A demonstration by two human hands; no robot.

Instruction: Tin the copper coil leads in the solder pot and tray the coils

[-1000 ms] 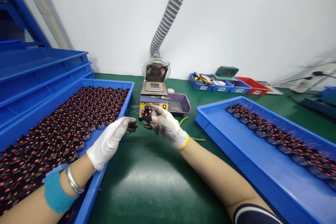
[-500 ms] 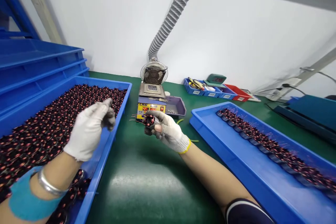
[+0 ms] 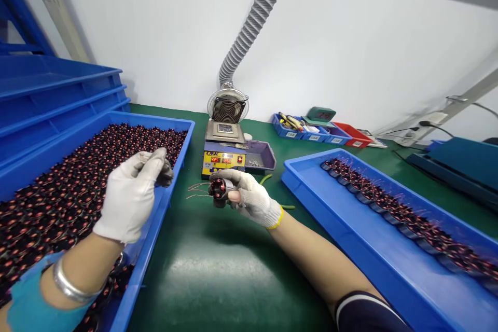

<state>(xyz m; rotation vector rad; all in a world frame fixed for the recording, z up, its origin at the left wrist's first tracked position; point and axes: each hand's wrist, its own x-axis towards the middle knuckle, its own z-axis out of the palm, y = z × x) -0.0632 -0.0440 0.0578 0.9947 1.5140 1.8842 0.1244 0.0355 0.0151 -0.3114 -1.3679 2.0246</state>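
Note:
My right hand [image 3: 249,197], in a white glove with a yellow cuff, grips a small round motor part [image 3: 221,188] with a black and copper face and a grey shell. Thin copper wires stick out of it to the left. My left hand [image 3: 134,187], in a white glove with dark fingertips, is raised over the edge of the left blue tray [image 3: 155,233], its fingers pressed together; what they hold, if anything, is hidden. Many similar parts [image 3: 85,181] fill that tray. Behind my right hand stands a solder pot [image 3: 223,158] with a yellow panel and red digits.
On the right, a blue tray [image 3: 350,218] holds a row of wired parts [image 3: 389,207]. A purple bin [image 3: 261,155] sits beside the pot, under a grey hose [image 3: 257,15]. Small blue bins and a red bin [image 3: 352,136] line the wall. Stacked blue trays [image 3: 58,88] stand at left.
The part in my right hand has turned, and its wires now show more clearly, pointing left. My left hand's fingers have drawn closer together.

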